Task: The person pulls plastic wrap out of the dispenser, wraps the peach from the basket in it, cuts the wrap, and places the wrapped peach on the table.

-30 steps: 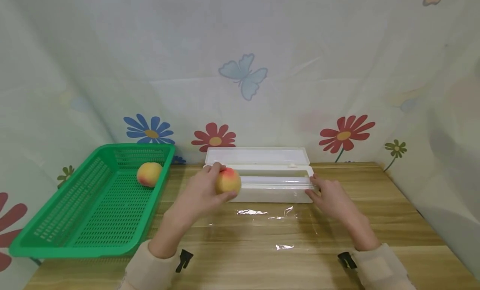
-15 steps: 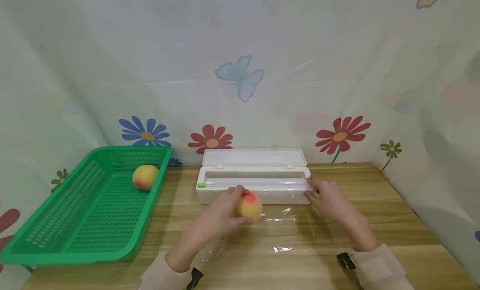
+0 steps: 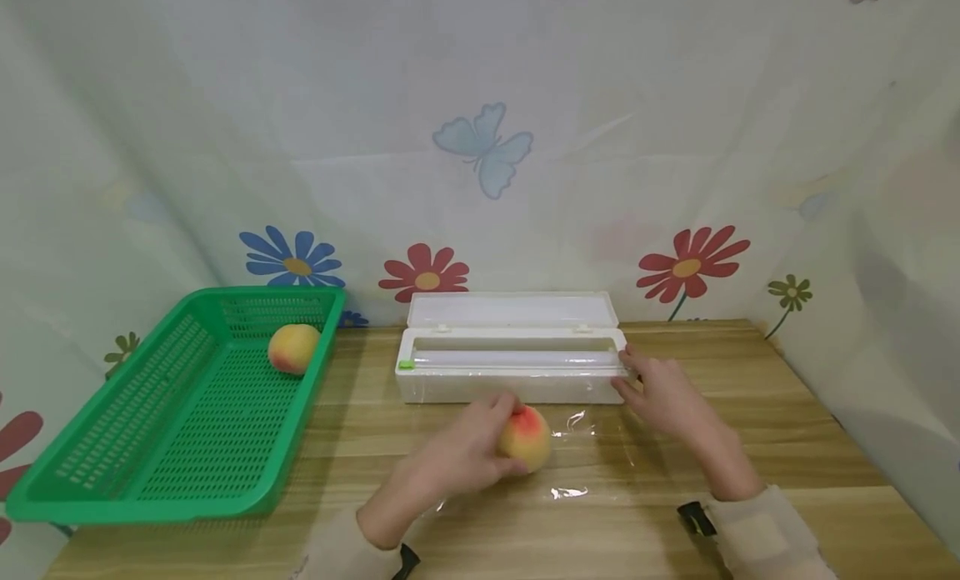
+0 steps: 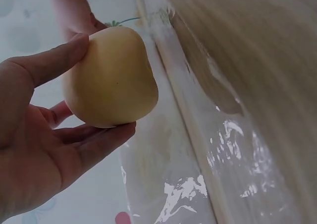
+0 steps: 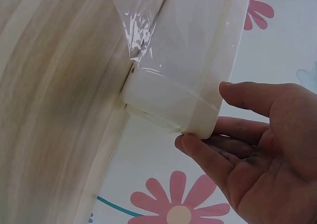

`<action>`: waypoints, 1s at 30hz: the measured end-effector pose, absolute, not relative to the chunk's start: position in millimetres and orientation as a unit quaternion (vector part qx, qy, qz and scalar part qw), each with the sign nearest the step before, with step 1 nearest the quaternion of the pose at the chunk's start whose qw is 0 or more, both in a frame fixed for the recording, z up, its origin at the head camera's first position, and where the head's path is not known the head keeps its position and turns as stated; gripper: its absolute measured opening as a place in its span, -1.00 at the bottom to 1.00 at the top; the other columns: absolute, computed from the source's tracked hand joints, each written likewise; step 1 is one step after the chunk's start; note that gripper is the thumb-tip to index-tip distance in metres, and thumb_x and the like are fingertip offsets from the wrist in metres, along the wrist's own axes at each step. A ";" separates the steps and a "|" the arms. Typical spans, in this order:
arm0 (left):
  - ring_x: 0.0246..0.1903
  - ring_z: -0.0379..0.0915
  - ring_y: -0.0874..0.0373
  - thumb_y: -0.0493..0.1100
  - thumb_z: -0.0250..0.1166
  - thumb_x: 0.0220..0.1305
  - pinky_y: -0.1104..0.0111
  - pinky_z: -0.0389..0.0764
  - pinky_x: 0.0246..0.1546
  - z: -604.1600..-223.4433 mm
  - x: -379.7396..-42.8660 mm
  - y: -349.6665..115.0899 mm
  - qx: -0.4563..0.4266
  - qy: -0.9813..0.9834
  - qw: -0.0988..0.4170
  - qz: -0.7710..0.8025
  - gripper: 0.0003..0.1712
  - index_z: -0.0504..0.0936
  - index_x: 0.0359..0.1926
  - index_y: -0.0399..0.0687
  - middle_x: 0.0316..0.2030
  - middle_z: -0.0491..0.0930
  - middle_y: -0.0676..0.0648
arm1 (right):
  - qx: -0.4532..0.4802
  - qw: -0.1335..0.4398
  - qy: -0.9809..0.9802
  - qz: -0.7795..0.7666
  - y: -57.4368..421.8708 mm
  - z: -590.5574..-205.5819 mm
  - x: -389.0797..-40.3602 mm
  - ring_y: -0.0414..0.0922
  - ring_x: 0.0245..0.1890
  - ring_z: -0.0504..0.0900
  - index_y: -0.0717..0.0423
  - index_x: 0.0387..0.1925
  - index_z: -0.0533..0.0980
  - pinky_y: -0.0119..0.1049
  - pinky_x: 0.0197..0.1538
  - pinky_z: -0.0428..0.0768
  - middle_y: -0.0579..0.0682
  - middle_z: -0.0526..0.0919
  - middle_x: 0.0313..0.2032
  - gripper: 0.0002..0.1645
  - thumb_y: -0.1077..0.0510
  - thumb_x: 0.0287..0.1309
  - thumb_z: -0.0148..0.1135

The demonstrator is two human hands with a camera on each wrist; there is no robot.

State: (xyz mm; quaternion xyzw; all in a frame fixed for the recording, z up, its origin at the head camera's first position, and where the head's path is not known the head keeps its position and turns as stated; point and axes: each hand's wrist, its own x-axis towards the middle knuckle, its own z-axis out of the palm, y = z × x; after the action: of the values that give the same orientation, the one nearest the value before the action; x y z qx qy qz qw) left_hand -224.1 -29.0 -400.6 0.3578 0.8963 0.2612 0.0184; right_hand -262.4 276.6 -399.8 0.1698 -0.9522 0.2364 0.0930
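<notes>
Left hand (image 3: 468, 453): fingers grasp peach (image 3: 529, 440) by its side, over film (image 3: 570, 493) before box (image 3: 480, 388), apparently leaving base free | Right hand (image 3: 667, 398): fingers pinch box's right end, likely steadying it

Glossy clear film (image 3: 568, 493) over our smooth, wood-grained table (image 3: 810, 472)

Along the far edge we see a white box (image 3: 510, 388) of smooth plastic, faintly shiny; from it the film runs, thin and crinkled, toward the near edge. By the left edge, the green basket (image 3: 127, 509) looks like semi-gloss plastic, finely perforated. The held peach (image 3: 528, 440) looks smooth and matt. Past the far edge hangs a creased backdrop (image 3: 600, 72), plastic sheet or cloth, we cannot tell which.
</notes>
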 end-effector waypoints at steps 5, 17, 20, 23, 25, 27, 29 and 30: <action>-0.06 0.46 0.19 -0.01 0.58 0.16 0.34 0.55 0.05 -407.0 -225.3 -25.8 0.358 0.903 0.035 0.236 -0.36 0.46 0.12 -0.13 -0.04 0.48 0.01 | 0.163 0.088 -0.958 0.219 274.6 -394.7 -259.1 0.39 0.11 0.58 0.61 0.18 0.45 0.25 0.10 0.55 0.52 0.47 0.21 -0.41 0.23 0.31 0.36; -0.08 0.45 0.21 -0.12 0.67 -0.02 0.38 0.53 0.07 -401.7 -224.8 -27.4 0.377 0.901 0.056 0.204 -0.33 0.44 0.02 -0.06 -0.08 0.47 0.05 | 0.200 0.065 -0.962 0.174 235.4 -378.0 -227.3 -0.13 -0.43 0.48 0.08 -0.41 0.56 -0.20 -0.36 0.51 -0.06 0.57 -0.41 -0.69 0.15 0.00 0.63; -0.05 0.45 0.21 -0.10 0.67 0.00 0.38 0.52 0.09 -400.5 -224.5 -27.9 0.378 0.903 0.063 0.194 -0.30 0.41 0.04 -0.05 -0.05 0.46 0.06 | 0.232 -0.014 -0.957 0.175 222.8 -379.2 -217.0 -0.24 -0.54 0.38 -0.02 -0.52 0.49 -0.29 -0.45 0.38 -0.20 0.45 -0.56 -0.66 0.20 -0.03 0.59; -0.02 0.44 0.19 -0.07 0.66 0.01 0.36 0.51 0.12 -400.3 -223.7 -28.2 0.378 0.905 0.062 0.186 -0.29 0.40 0.06 -0.04 -0.04 0.44 0.05 | 0.257 -0.070 -0.951 0.158 213.3 -385.0 -208.9 -0.26 -0.60 0.32 -0.06 -0.59 0.45 -0.31 -0.52 0.31 -0.25 0.37 -0.64 -0.64 0.20 -0.14 0.57; 0.01 0.42 0.16 -0.05 0.67 0.01 0.34 0.50 0.12 -400.1 -223.2 -28.1 0.376 0.907 0.059 0.183 -0.28 0.40 0.07 -0.03 -0.03 0.42 0.05 | 0.280 -0.079 -0.947 0.136 209.2 -391.2 -206.3 -0.26 -0.60 0.31 -0.08 -0.60 0.44 -0.31 -0.51 0.31 -0.26 0.36 -0.64 -0.61 0.15 -0.23 0.59; 0.03 0.38 0.13 -0.03 0.67 0.01 0.33 0.49 0.13 -399.8 -222.6 -28.0 0.377 0.908 0.049 0.177 -0.29 0.42 0.06 -0.04 -0.02 0.40 0.05 | 0.303 -0.074 -0.943 0.113 206.4 -398.3 -205.2 -0.27 -0.58 0.32 -0.11 -0.61 0.43 -0.31 -0.49 0.34 -0.29 0.36 -0.64 -0.58 0.08 -0.31 0.62; 0.03 0.33 0.12 0.01 0.65 0.03 0.34 0.48 0.13 -399.2 -222.2 -27.3 0.380 0.909 0.037 0.169 -0.32 0.45 0.05 -0.05 -0.01 0.38 0.04 | 0.313 -0.071 -0.942 0.099 204.3 -403.6 -203.7 -0.27 -0.57 0.32 -0.13 -0.61 0.42 -0.32 -0.47 0.35 -0.30 0.35 -0.62 -0.55 0.03 -0.37 0.64; 0.02 0.32 0.11 0.02 0.64 0.05 0.35 0.47 0.12 -399.0 -222.1 -27.0 0.382 0.908 0.032 0.166 -0.34 0.45 0.04 -0.05 -0.01 0.37 0.04 | 0.318 -0.071 -0.940 0.097 203.4 -405.6 -203.3 -0.28 -0.56 0.32 -0.13 -0.62 0.41 -0.32 -0.46 0.35 -0.30 0.34 -0.61 -0.55 0.03 -0.38 0.64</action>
State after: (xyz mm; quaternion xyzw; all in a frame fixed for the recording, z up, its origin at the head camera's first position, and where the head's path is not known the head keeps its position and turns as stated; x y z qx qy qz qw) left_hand -222.1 -27.0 -399.0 0.3824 0.9084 0.1659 0.0320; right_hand -203.3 203.4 -405.6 0.3184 -0.9403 0.0968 -0.0708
